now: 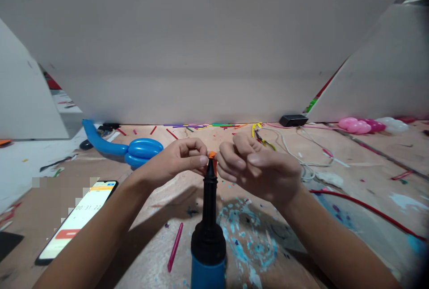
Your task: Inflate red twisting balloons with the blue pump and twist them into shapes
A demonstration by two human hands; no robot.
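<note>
A hand balloon pump (pixel 209 235) with a blue body and black nozzle stands upright in front of me. At its tip sits the mouth of an orange balloon (pixel 212 155), and a strip of orange hangs behind the nozzle. From the left, my left hand (pixel 182 157) pinches the balloon at the tip with thumb and fingers. On the other side, my right hand (pixel 258 164) is closed with curled fingers, its fingertips touching the orange balloon. Most of the balloon is hidden behind the nozzle and fingers.
A twisted blue balloon (pixel 110 144) lies left, above a phone (pixel 78 222) showing a timer. Pink and white balloons (pixel 372 125), a black box (pixel 293 120), scissors (pixel 264 141) and white cable (pixel 284 139) lie right. A pink balloon piece (pixel 174 248) lies near the pump. White panels (pixel 201 52) stand behind.
</note>
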